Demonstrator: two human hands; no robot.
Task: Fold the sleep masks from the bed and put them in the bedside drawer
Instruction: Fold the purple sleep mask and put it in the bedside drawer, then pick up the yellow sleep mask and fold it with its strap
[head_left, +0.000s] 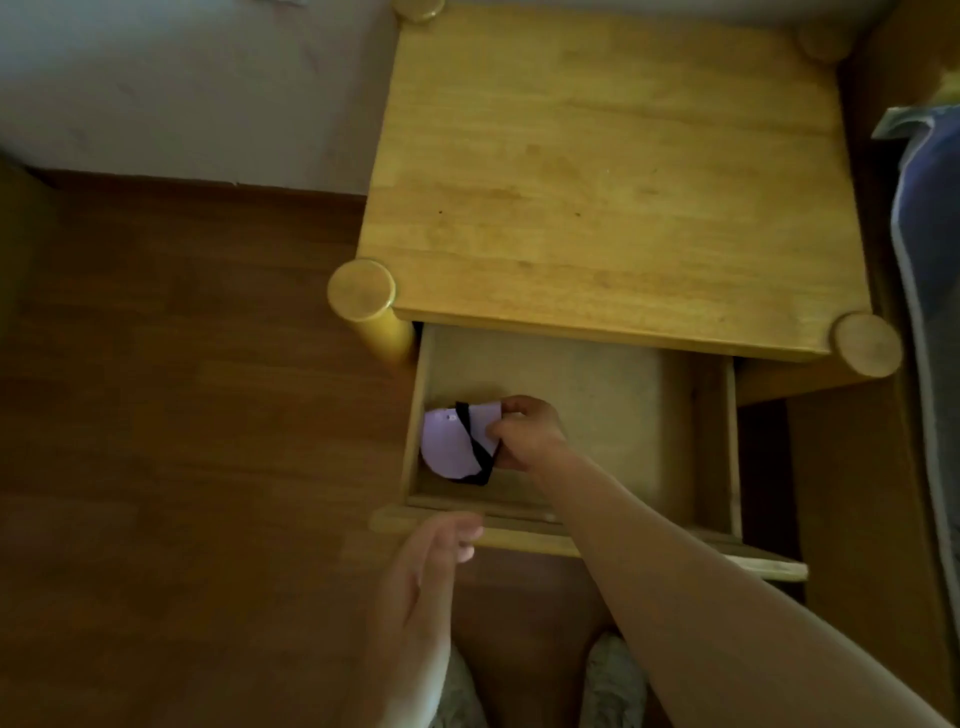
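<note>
The right hand (527, 434) pinches a folded lilac sleep mask (457, 444) just left of its fingers, low inside the open drawer (613, 410); the left hand (426, 571) hangs relaxed, fingertips near the drawer's front edge

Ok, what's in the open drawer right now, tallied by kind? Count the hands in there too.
Folded lilac fabric sleep mask with black elastic strap, in the left part of the wooden bedside drawer: 1
Hand inside the drawer, the right hand, pinching the mask: 1
Total: 2
The left hand is outside, at the drawer front.
</note>
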